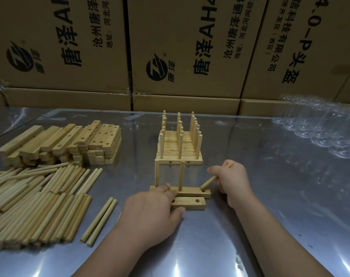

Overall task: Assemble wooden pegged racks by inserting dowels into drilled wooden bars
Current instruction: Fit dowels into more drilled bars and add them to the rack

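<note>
A pale wooden bar with drilled round holes (192,193) lies flat near the middle of the shiny grey worktop (250,226), with two light round wooden dowels (181,175) standing upright in it. The right hand (231,179) is clamped around a third tilted wooden dowel (215,178), whose lower tip sits at the bar's rightmost hole. The left hand (154,211) presses flat with spread fingers on the bar's left end and partly covers a second, empty drilled wooden bar (190,203) just in front. Behind stand finished pegged wooden racks (179,140) in a row. To the left lie a pile of loose dowels (36,198) and a stack of drilled bars (66,144).
</note>
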